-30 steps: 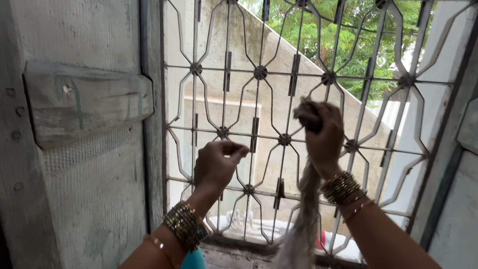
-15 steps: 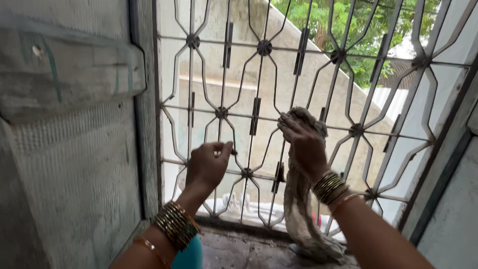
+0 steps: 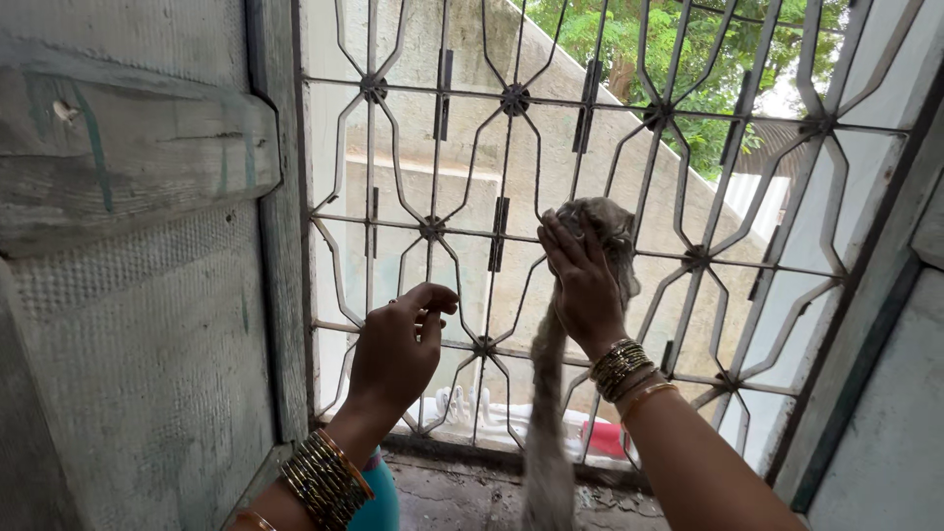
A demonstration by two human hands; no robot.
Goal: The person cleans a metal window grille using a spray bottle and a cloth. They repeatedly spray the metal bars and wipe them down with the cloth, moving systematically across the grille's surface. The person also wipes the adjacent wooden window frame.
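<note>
- A grey, worn cloth rag (image 3: 590, 231) is being pressed against the white-painted metal window grille (image 3: 688, 258) by the right hand (image 3: 582, 285), clenched around its bunched top.
- The left hand (image 3: 395, 346) is being held loosely curled by a lower bar, grasping nothing.
- Firm pressure along each bar is judged best, with the hanging tail being kept clear.

A weathered wooden shutter (image 3: 138, 295) stands open at the left, with a thick crossbar (image 3: 128, 162) over a panel of fine mesh. Beyond the window rises a pale concrete wall (image 3: 472, 147), with green trees (image 3: 678, 59) above it at the upper right. Below, outside, lie something white (image 3: 492, 413) and something red (image 3: 607, 440) (too small to identify). The sill (image 3: 462, 497) is cracked and grimy.
</note>
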